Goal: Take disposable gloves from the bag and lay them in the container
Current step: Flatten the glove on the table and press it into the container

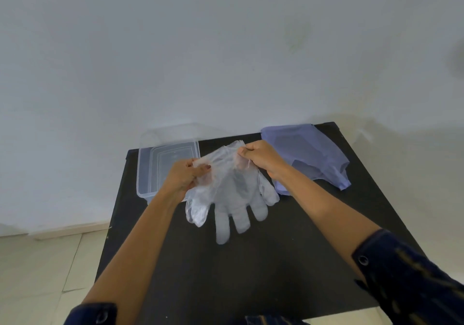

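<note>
Pinching the cuff edge of a clear disposable glove (233, 194) between thumb and curled fingers (200, 170) of the left hand (184, 176). Pinching the same cuff on its other side, thumb against bent fingers (244, 152) of the right hand (263, 160), knuckles up. Held apart, both hands, with the thin film stretched and rumpled between them above the table. Hanging down from the grip toward the camera, glove fingers pointing at the near edge, more than one layer of film apparently bunched on the left side; exact count of gloves not clear. Beyond the left hand, partly hidden by it, a clear rectangular container (150, 171) standing open at the far left corner of the black table (251, 274), its left rim overhanging the edge; nothing clearly visible inside. Beyond the right hand, just beside it, a pale purple plastic bag (313, 153) lying flat and crumpled on the far right part of the table. Forearms bare, dark blue sleeves (414, 282) with buttoned cuffs pushed up near the bottom of the view. Behind the table, a plain white wall (226, 48); at lower left, pale floor tiles (37, 274).
</note>
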